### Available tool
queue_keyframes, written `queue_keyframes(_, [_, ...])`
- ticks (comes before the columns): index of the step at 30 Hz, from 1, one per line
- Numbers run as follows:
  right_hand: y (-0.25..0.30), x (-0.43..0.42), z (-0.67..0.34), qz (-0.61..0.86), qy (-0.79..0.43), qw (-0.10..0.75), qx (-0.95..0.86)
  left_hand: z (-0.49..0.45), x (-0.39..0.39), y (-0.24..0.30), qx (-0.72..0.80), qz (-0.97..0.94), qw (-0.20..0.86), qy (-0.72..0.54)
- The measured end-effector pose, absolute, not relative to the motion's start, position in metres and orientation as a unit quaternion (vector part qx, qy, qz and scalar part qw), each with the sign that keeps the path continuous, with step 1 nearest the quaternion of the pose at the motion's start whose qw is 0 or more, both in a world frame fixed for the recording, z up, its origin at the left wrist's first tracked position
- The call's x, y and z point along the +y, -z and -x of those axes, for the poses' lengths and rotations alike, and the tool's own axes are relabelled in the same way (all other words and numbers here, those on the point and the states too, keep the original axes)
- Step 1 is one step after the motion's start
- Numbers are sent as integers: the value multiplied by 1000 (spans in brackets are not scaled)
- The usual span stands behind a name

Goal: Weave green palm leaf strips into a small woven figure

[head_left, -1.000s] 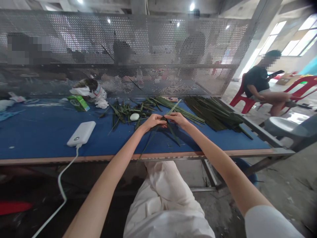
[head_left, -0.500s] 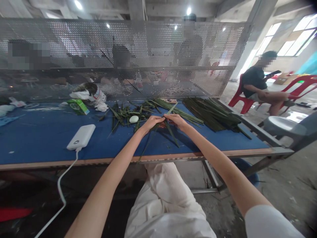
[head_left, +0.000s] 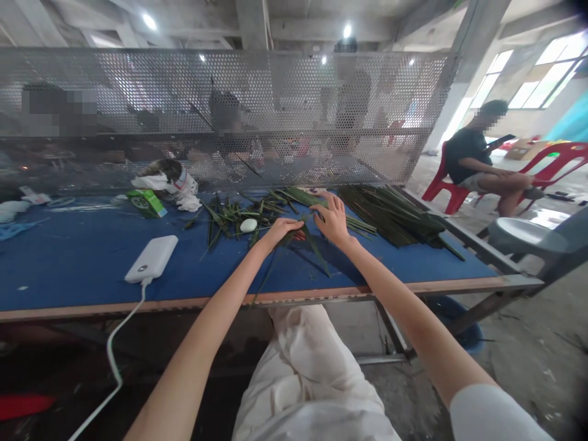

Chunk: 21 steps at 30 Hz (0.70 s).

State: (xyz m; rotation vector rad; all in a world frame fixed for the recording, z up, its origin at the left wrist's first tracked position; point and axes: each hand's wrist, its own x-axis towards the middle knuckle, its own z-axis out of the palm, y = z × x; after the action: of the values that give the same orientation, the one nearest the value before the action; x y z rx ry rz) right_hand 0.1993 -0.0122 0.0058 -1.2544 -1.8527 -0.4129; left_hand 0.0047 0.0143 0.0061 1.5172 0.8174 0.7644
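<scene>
My left hand (head_left: 283,230) is closed, its thumb and fingers pinching folded green leaf strips (head_left: 316,246). Long loose ends of these strips fan out below the hand toward the table's front edge. Just to the right, my right hand (head_left: 334,222) is raised with its fingers apart, close to the strips; I see nothing gripped in it. A white, egg-shaped object (head_left: 248,225) lies left of my left hand, beside a tangle of cut leaf pieces (head_left: 225,214). Behind my right hand lie more long green strips (head_left: 294,195).
A pile of dark long leaves (head_left: 390,214) covers the right of the blue table (head_left: 82,257). On the left are a corded white power bank (head_left: 152,258), a green box (head_left: 146,203) and a crumpled bag (head_left: 177,180). A perforated metal screen (head_left: 285,92) stands behind; a person (head_left: 473,147) sits at right.
My right hand has let go of the leaf strips and lifted slightly up and right, its fingers spreading. My left hand keeps its pinch in about the same place.
</scene>
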Motion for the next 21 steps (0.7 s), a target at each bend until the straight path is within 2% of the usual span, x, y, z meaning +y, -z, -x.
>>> queue_keyframes(3, [-1,-6,-201,494,116,414,-756,-3,15,-7,357,-643,576,-355])
queue_keyframes(6, [3,-1,-200,499,22,449,-741,-1,17,-7,365,-631,563,-389])
queue_keyframes(11, [4,-2,-190,452,-235,546,-665,-2,17,-8,365,-619,570,-399])
queue_keyframes(14, [3,-4,-184,420,-368,555,-616,-5,15,-6,350,-624,589,-377])
queue_keyframes(21, [4,-7,-181,381,-498,549,-553,-7,15,-1,344,-633,595,-356])
